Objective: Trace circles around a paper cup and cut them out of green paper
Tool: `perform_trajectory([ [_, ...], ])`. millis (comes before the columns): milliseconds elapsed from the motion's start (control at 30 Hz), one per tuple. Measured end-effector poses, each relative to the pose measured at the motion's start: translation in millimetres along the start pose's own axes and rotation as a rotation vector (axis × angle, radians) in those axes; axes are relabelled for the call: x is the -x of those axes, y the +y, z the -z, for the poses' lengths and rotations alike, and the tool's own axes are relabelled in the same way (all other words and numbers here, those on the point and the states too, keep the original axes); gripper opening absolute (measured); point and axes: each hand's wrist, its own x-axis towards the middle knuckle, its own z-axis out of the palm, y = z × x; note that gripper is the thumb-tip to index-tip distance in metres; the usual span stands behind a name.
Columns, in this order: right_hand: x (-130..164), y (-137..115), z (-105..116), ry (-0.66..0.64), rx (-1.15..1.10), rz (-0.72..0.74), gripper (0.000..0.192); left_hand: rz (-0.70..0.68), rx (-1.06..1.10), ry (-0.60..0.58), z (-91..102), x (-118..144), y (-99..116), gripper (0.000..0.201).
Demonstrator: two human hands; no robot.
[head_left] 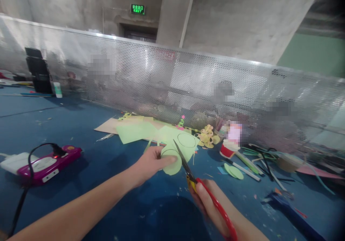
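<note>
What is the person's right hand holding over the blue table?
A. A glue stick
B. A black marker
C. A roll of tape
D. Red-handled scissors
D. The right hand grips red-handled scissors, their dark blades pointing up at the round piece of light green paper that the left hand holds above the blue table.
</note>
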Motion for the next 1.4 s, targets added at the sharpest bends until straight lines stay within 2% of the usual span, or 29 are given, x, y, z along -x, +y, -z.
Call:
perform_trajectory([
  [400, -1.6, 8.4, -2.6, -0.021, -0.055, -0.078, 0.064, 0.006, -0.036, -0.021, 2.8, -2.5, -3.1, 0.03],
  [967, -0.2, 3.8, -2.6, -0.001, -0.056, -0.098, 0.063, 0.029, -0.011, 0.014, 2.2, -2.9, -2.3, 0.033],
  [1400, -1.3, 6.5, -2.2, 0.006, -0.012, -0.099, 0.063, -0.004, -0.023, 0.038, 3.4, -3.5, -3.1, 0.031],
])
